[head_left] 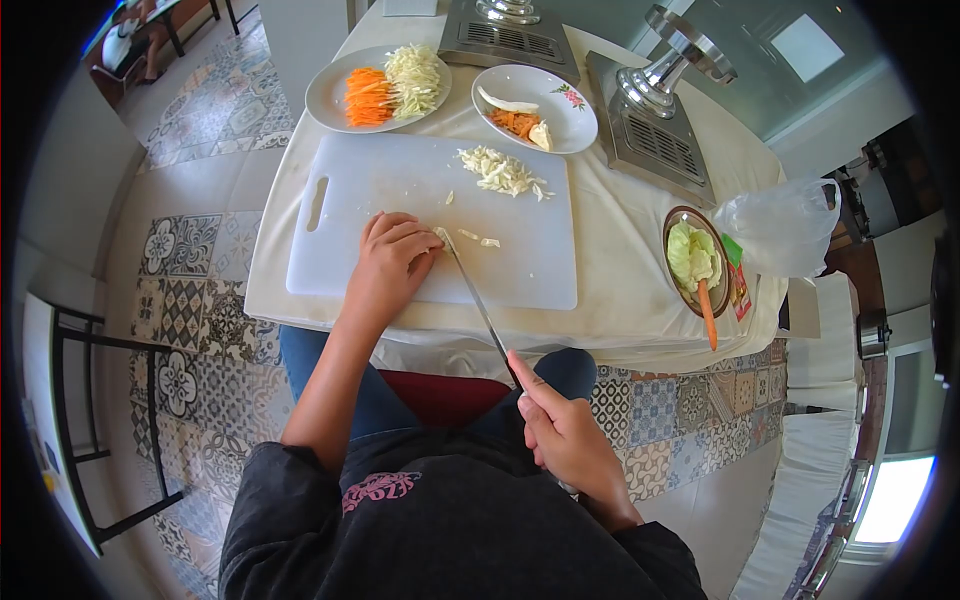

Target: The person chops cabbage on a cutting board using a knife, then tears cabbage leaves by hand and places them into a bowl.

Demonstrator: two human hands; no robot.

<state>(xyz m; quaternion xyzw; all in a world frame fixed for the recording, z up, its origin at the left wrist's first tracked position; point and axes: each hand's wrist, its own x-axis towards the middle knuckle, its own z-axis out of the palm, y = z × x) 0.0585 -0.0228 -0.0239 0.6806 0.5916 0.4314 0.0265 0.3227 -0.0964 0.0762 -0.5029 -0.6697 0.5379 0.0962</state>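
A white cutting board (375, 180) lies on the cloth-covered table in front of me. On its left half, my left hand (392, 252) has its fingers curled down over a small pale vegetable piece (440, 233), most of it hidden. My right hand (570, 435) grips a knife (480, 305) near the table's front edge, index finger stretched along its spine. The blade reaches across the board, its tip beside that piece. A few cut slivers (487, 242) lie right of the blade. Farther back on the board sits a heap of pale chopped strips (500, 170).
Behind the board stand a plate (322, 98) of shredded carrot and pale shreds, and a flowered plate (580, 125) with scraps. Metal stands (650, 130) are at the back right. A brown bowl (672, 270) holds cabbage and a carrot, beside a plastic bag (780, 225).
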